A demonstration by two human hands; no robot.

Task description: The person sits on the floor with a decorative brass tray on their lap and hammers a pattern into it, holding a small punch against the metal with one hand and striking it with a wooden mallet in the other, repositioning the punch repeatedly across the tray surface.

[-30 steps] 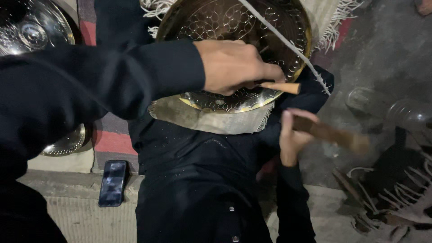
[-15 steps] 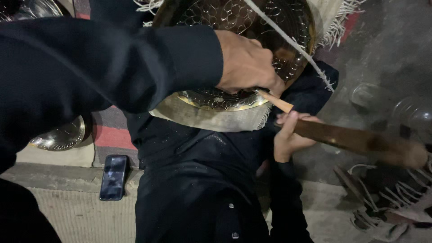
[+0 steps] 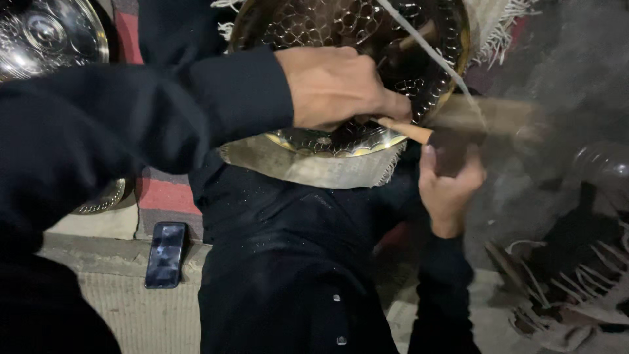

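Half a second on, the wooden mallet [image 3: 488,118] has swung up from its low, outstretched line at 4 o'clock and now blurs level beside the butt of the punch, while the left hand [image 3: 337,88] sits nearly where it was on the tray.

Head view: a person chases a pattern into a round brass tray [image 3: 354,39], which lies tilted across the lap with its near rim on a pale metal support [image 3: 308,167], apparently so the worked surface faces up toward the blow. The left hand, its dark sleeve entering from 9 o'clock, is closed palm-down around 1 short wooden-ended punch [image 3: 406,130], fingers curled tight and knuckles up, pinning the tip to the scalloped rim at the tray's 6 o'clock edge; the grip likely steadies both tool and tray. The right hand [image 3: 449,183] rises from 5 o'clock, wrist bent back, fingers wrapped shut on the mallet's handle. A thin white cord [image 3: 429,52] crosses the tray diagonally. A dark phone [image 3: 165,254] lies on the ledge at 8 o'clock, and another embossed silvery tray [image 3: 46,33] stands at 10 o'clock.
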